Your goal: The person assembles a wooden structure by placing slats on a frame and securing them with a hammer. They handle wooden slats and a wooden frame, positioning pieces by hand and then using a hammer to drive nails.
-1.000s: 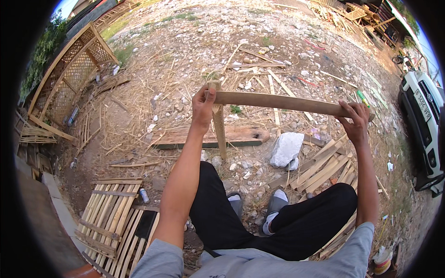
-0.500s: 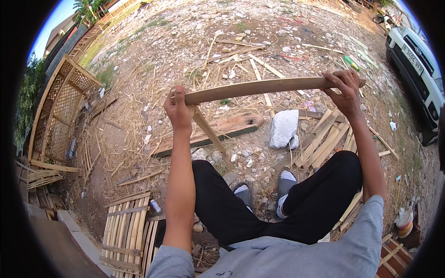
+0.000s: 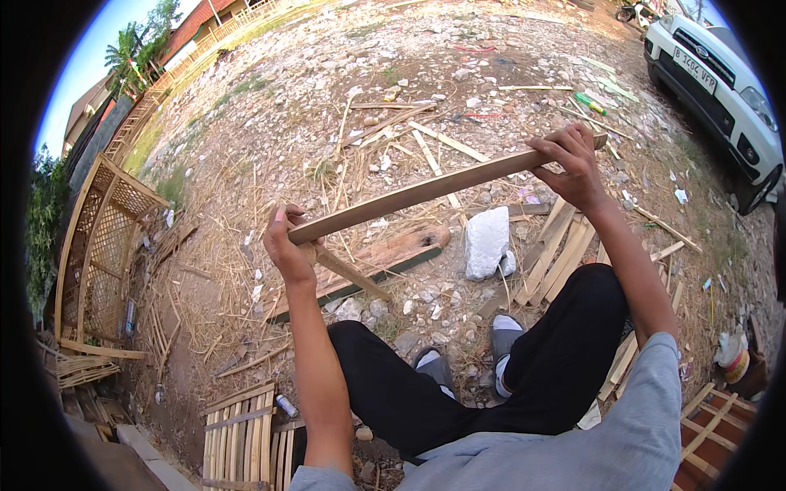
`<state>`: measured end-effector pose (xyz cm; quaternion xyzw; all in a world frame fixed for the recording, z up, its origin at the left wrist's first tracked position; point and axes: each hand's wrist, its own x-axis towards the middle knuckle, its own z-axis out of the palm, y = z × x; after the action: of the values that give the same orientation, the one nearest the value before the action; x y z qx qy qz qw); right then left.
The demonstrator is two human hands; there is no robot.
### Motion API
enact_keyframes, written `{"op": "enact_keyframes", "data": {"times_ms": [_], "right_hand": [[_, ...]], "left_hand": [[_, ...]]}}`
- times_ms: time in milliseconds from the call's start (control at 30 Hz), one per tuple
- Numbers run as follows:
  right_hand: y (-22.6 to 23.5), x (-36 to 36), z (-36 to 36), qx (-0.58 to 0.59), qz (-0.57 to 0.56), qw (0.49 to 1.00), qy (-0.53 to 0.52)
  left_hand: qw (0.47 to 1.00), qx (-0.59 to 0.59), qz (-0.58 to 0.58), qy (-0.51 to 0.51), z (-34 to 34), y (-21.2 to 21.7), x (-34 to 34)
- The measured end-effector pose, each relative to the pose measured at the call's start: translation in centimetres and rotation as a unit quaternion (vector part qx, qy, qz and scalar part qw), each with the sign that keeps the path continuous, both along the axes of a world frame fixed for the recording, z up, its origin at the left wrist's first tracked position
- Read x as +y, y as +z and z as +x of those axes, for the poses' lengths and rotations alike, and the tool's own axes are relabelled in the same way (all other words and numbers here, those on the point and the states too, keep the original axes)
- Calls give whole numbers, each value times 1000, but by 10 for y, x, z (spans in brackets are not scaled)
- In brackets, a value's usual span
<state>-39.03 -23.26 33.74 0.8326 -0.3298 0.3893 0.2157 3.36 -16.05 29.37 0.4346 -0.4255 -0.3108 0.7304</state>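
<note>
A long wooden slat (image 3: 426,184) spans between my two hands, raised above the ground and tilted with its right end farther away. My left hand (image 3: 291,245) is closed around the slat's near left end. From beneath that hand a narrower wooden stick (image 3: 354,274) slopes down to the right; I cannot tell whether it is joined to the slat. Close to the slat's far right end, my right hand (image 3: 573,162) grips it with the fingers over the top. Under the slat lies a thick wooden plank (image 3: 401,252) with a dark knot.
A white rock (image 3: 486,242) rests beside a pile of wooden slats (image 3: 565,250) by my right knee. Slatted wooden panels (image 3: 239,438) lie at lower left, and a lattice frame (image 3: 102,245) leans farther left. A white car (image 3: 720,90) stands at upper right. Rubble and straw cover the ground.
The slat has gone from nearly level to slanting, its left end dropping nearer to me. Both hands have shifted left in the picture, still holding it, and the view has turned a little.
</note>
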Motion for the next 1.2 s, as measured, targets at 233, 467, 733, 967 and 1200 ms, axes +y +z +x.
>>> {"op": "enact_keyframes", "data": {"times_ms": [233, 467, 733, 967, 1200], "right_hand": [[4, 0, -6, 4, 4, 1000, 2], [8, 0, 9, -1, -8, 1000, 11], [4, 4, 1, -1, -12, 1000, 1], [4, 1, 0, 11, -4, 1000, 5], [5, 2, 0, 8, -13, 1000, 3]], "left_hand": [[998, 62, 0, 13, -2, -2, -6], [997, 34, -28, 57, -2, 14, 4], [997, 27, -78, 10, -6, 12, 4], [991, 33, -16, 127, -17, 21, 6], [983, 44, 59, 171, -25, 30, 19]]}}
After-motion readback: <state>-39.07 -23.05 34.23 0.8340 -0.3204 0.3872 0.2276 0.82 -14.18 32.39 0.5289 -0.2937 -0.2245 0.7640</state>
